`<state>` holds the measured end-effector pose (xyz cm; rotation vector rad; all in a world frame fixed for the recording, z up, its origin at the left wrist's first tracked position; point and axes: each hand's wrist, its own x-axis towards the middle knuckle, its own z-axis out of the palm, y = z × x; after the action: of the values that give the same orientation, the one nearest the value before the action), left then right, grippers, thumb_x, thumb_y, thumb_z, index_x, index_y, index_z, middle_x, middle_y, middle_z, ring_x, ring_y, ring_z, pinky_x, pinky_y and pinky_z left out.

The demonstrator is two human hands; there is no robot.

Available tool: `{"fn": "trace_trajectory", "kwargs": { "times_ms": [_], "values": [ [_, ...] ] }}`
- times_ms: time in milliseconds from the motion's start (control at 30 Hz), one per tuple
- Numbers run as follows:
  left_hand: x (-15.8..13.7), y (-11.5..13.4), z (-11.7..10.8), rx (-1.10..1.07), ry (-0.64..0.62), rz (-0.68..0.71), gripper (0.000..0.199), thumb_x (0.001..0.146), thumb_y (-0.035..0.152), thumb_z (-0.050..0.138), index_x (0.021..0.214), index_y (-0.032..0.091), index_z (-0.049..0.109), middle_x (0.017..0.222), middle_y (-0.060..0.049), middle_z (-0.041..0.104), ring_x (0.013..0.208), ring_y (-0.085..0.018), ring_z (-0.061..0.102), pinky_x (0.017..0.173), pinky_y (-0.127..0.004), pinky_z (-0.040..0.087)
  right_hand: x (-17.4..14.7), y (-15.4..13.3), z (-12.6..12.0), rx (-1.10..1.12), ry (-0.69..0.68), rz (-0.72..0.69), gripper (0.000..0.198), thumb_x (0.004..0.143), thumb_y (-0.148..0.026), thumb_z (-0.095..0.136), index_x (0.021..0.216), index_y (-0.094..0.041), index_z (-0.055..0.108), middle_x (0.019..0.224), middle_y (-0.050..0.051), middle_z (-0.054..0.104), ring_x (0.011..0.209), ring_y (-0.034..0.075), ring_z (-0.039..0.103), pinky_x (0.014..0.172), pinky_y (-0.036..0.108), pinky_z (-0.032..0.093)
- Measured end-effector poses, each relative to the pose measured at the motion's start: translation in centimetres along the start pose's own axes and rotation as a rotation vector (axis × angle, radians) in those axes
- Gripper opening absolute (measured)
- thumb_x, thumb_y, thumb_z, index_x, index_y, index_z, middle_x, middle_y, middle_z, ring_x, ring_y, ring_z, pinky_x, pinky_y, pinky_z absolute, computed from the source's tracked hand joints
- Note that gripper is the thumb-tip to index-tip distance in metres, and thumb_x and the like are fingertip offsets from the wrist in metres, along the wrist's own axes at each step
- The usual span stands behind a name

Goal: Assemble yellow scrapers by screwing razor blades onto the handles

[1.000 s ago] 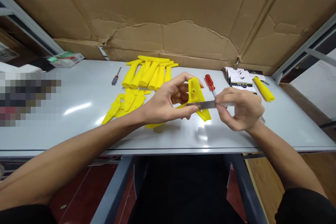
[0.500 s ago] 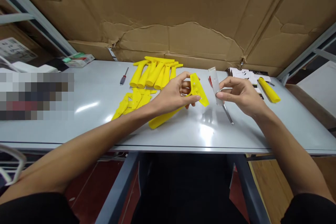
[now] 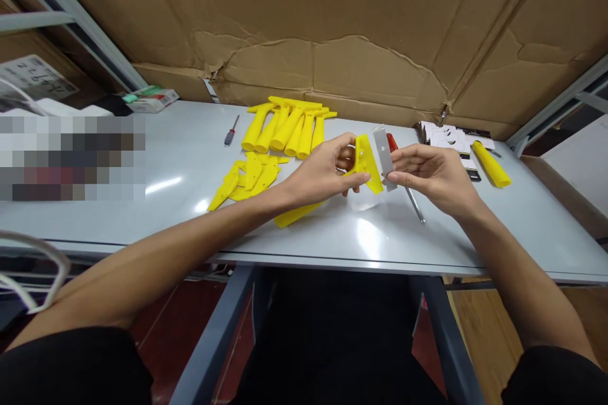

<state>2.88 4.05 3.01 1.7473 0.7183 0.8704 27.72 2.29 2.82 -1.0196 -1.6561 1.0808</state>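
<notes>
The left hand [image 3: 327, 168] grips a yellow scraper handle [image 3: 368, 166] near its wide, flat head, the thumb pressed across the front and the other fingers curled behind; the tube end slants down to the left beneath the forearm, above the white table [image 3: 327, 243]. Facing it, the right hand [image 3: 430, 177] pinches a flat grey strip [image 3: 384, 158] by its lower right edge between thumb and fingertips. The strip stands nearly upright just beside the scraper head; whether the two touch is hard to tell. Behind the strip and the right fingers lies a red-handled screwdriver [image 3: 415, 204], its shaft pointing toward the table's front edge. To the left, flat yellow plates [image 3: 251, 178] lie overlapping in front of a row of yellow handles [image 3: 287, 130], with a smaller screwdriver [image 3: 230, 133] near them. On the right, another yellow handle [image 3: 493, 166] lies beside printed cards [image 3: 441, 135].
</notes>
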Motion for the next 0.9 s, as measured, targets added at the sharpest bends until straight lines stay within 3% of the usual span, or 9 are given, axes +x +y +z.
{"fn": "trace_trajectory", "kwargs": {
  "times_ms": [233,367,467,567,900],
  "values": [
    [0.0,0.4,0.0,-0.068,-0.103,-0.053,0.037,0.081,0.023,0.082,0.1,0.019,0.051,0.086,0.0,0.072,0.067,-0.013,0.072,0.063,-0.026,0.058,-0.1,-0.2,0.1,-0.376,0.151,-0.591,0.004,0.092,-0.023,0.076,0.091,-0.02,0.075,0.099,0.004,0.079,0.095,0.016,0.077,0.088,0.034,0.064],
    [-0.2,0.5,0.0,-0.095,-0.209,-0.094,0.042,0.078,0.025,0.087,0.103,0.019,0.054,0.089,-0.001,0.073,0.076,-0.016,0.074,0.065,-0.026,0.056,-0.1,-0.1,0.6,-0.518,0.172,-0.856,0.01,0.091,-0.012,0.072,0.09,-0.022,0.075,0.113,0.004,0.078,0.101,0.017,0.077,0.089,0.036,0.065],
    [-0.3,0.5,0.1,-0.106,-0.283,-0.089,0.051,0.074,0.027,0.093,0.111,0.019,0.059,0.093,-0.002,0.074,0.082,-0.017,0.074,0.065,-0.025,0.055,0.0,0.1,1.1,-0.555,0.193,-0.913,0.011,0.089,-0.012,0.074,0.087,-0.023,0.076,0.125,0.005,0.073,0.099,0.016,0.077,0.083,0.034,0.068],
    [-0.5,0.7,0.3,-0.114,-0.302,-0.097,0.051,0.077,0.035,0.092,0.115,0.019,0.062,0.088,-0.001,0.073,0.075,-0.015,0.072,0.063,-0.025,0.055,0.0,0.3,1.4,-0.563,0.176,-0.939,0.013,0.09,-0.012,0.073,0.09,-0.024,0.078,0.124,0.006,0.071,0.096,0.014,0.077,0.083,0.033,0.071],
    [-0.8,1.5,0.8,-0.101,-0.168,-0.1,0.04,0.085,0.041,0.087,0.105,0.015,0.065,0.077,-0.001,0.07,0.06,-0.013,0.069,0.052,-0.022,0.054,-0.5,-0.1,2.6,-0.596,0.16,-1.0,0.035,0.086,-0.004,0.067,0.111,-0.027,0.078,0.132,0.008,0.065,0.116,0.019,0.072,0.089,0.038,0.07]
  ]
}}
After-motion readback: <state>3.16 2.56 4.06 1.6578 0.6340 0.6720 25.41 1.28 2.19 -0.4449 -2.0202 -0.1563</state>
